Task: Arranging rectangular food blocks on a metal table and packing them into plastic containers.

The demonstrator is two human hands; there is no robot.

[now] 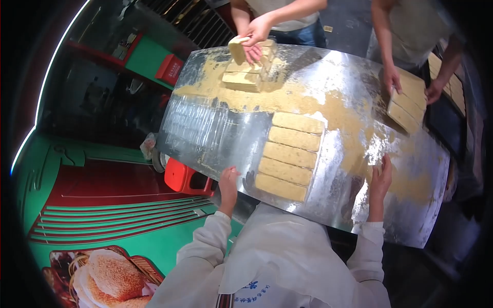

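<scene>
My left hand (228, 186) is raised at the table's near edge, left of a row of flat yellow slabs, with its fingers loosely bent and nothing in them. Several pale yellow rectangular slabs (287, 165) lie side by side before me, apparently on a thin clear sheet or tray whose edge (316, 165) shows along their right side. Held over the metal tabletop (335, 192) to the right of the slabs, my right hand (380, 179) has its fingers apart and grips nothing. Neither hand touches the slabs.
Across the table, a person's hands (256, 34) hold a slab above a stack of slabs (242, 79). At right, another person's hands (393, 79) tilt a sheet of joined slabs (408, 100). Yellow crumbs (342, 131) cover the table's middle. A red plastic stool (179, 177) stands left.
</scene>
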